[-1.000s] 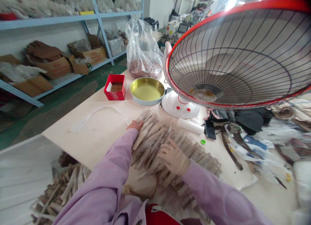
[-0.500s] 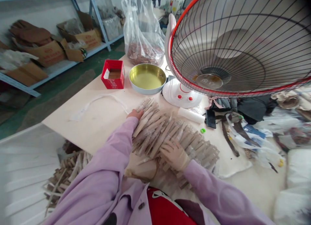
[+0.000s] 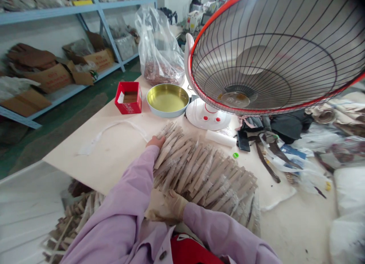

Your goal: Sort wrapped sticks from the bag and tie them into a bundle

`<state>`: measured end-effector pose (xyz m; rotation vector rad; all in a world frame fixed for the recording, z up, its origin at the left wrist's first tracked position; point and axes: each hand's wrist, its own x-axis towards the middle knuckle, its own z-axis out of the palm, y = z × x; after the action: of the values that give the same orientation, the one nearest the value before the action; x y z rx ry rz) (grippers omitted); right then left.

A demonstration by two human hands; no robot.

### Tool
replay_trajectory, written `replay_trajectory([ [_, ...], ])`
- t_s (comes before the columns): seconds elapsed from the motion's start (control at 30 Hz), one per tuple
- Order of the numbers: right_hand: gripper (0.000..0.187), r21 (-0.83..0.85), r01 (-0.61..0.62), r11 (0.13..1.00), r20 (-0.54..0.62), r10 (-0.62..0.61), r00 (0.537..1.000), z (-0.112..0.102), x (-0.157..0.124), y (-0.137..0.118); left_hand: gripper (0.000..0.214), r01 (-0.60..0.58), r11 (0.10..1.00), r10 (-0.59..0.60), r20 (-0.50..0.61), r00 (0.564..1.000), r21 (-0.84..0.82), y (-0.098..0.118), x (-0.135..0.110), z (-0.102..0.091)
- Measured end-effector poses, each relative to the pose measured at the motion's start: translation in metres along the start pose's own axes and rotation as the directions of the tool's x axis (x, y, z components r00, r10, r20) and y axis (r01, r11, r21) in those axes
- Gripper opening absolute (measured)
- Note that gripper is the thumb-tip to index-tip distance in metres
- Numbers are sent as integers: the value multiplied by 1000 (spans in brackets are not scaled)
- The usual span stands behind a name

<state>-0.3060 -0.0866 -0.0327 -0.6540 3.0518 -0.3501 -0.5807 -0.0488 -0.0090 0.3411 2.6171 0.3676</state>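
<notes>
A long pile of thin greyish-brown strips (image 3: 199, 173), some bundled in clear wrap, lies slanted across the table in front of me. At the pile's far left end, my left hand (image 3: 156, 141) touches the outermost strips; most of its fingers are hidden. My right hand (image 3: 176, 204), in what looks like a pale glove, is at the pile's near left edge, close to my body. Its fingers are stretched toward the strips and apart, with nothing visible in them. A brownish item (image 3: 154, 215) lies beside the right hand, partly covered by my sleeve.
Behind the pile stand a red box (image 3: 129, 100), a round tin (image 3: 167, 104) and a large heater-like fan (image 3: 211, 116). A white roll (image 3: 221, 138) and a black phone-like object (image 3: 243, 141) lie to its right. More strips (image 3: 71, 222) sit below the table's left edge.
My right hand has moved left and toward me, from on top of the strips to their near edge. My left hand stays at the far left end. The view has tilted up slightly.
</notes>
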Motion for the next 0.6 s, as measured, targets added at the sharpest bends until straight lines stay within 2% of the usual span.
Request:
replay_trajectory([
  [0.1,34,-73,67,995,34,-65,997,-2,0,-3,72,-10,1000,10,4,1000,3,1,-3,-3],
  [0.17,29,-68,62,996,28,-60,998,-2,-4,-9,72,-15,1000,15,10,1000,4,1,-3,-4],
  [0.23,19,-37,22,999,-29,-23,999,-6,-10,-16,73,-16,1000,16,16,1000,4,1,-3,-5],
  [0.3,12,3,-44,999,-113,44,993,-19,-15,-24,74,-17,1000,17,20,1000,5,1,-1,-4],
  [0.4,14,70,-99,993,-201,111,973,-59,-21,-32,75,-16,1000,16,22,1000,11,0,2,-2],
  [0.47,19,140,-84,987,-265,119,957,-93,-27,-32,74,-15,1000,15,22,1000,14,-1,4,-1],
  [0.6,29,344,-96,934,-481,263,837,-156,-54,-26,73,-14,1000,14,22,1000,11,-1,6,0],
])
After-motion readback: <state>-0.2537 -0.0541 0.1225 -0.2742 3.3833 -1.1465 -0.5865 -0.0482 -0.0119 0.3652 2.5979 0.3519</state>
